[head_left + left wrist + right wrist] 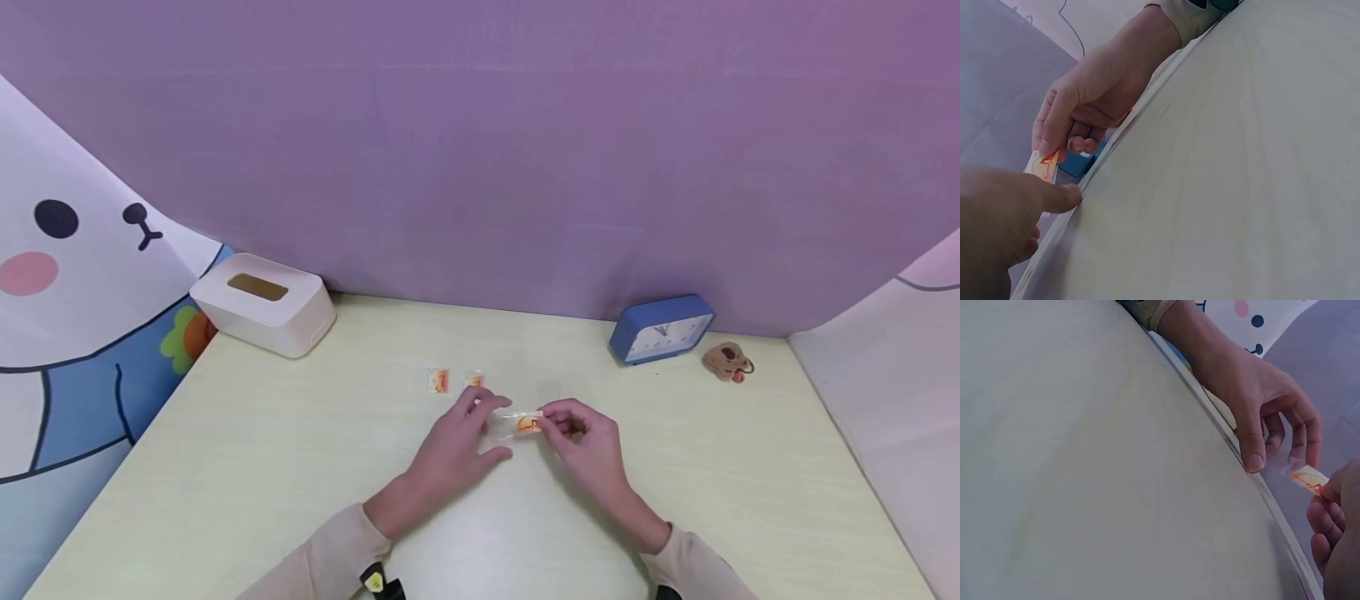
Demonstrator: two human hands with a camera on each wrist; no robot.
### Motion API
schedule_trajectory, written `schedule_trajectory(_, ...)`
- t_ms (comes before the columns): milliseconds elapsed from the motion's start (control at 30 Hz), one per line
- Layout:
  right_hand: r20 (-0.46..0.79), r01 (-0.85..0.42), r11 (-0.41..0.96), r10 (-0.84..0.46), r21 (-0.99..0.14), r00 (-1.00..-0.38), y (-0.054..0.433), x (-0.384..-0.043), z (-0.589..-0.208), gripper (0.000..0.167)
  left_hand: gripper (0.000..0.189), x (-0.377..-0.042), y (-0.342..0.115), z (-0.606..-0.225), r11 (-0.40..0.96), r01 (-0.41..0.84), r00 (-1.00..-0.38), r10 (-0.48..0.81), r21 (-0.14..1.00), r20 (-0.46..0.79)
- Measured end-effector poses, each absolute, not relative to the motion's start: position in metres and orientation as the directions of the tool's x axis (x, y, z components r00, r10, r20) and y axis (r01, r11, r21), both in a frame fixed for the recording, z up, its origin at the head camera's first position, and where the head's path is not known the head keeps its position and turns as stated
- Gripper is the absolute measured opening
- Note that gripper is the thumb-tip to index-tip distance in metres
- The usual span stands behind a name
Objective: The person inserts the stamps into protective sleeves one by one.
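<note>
My right hand (588,442) pinches the end of a small orange-and-white picture card (528,424) between thumb and fingertips. A clear plastic sleeve (501,427) extends from the card toward my left hand (455,446). The left thumb and fingers are spread apart around the sleeve's far end, loosely bent, as the right wrist view also shows. Two similar small cards lie just beyond the left hand: the left card (438,381) is fully visible, while fingers partly cover the right card (474,379).
A white tissue box (262,304) stands at the table's back left. Toward the back right are a blue alarm clock (662,330) and a small brown pouch-like item (727,361) with a red bead. A faint clear square (548,389) lies beyond the right hand. A purple backdrop (480,167) rises behind.
</note>
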State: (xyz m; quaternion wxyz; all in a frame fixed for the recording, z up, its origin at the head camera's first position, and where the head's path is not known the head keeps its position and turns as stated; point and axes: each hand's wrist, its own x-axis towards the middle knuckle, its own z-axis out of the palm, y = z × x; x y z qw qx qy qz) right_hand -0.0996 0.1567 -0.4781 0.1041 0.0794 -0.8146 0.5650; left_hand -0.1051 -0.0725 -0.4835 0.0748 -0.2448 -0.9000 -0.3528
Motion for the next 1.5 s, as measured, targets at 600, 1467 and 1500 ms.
schedule_trajectory(600, 0.263, -0.257, 0.279, -0.016, -0.926, -0.965, 0.1516, -0.0974, -0.4800, 0.016, 0.043, -0.1022, -0.0705, -0.4813, 0.671, 0.577, -0.810, 0.396, 0.466, 0.432)
schedule_trajectory(1467, 0.216, -0.214, 0.203, -0.013, -0.956, -0.976, 0.1512, -0.0962, -0.4807, 0.012, 0.049, -0.1015, -0.0703, -0.4828, 0.658, 0.604, -0.784, 0.389, 0.450, 0.484)
schedule_trajectory(1500, 0.224, -0.222, 0.213, -0.015, -0.952, -0.974, 0.1517, -0.0959, -0.4804, 0.012, 0.049, -0.1013, -0.0702, -0.4827, 0.662, 0.599, -0.787, 0.385, 0.450, 0.482)
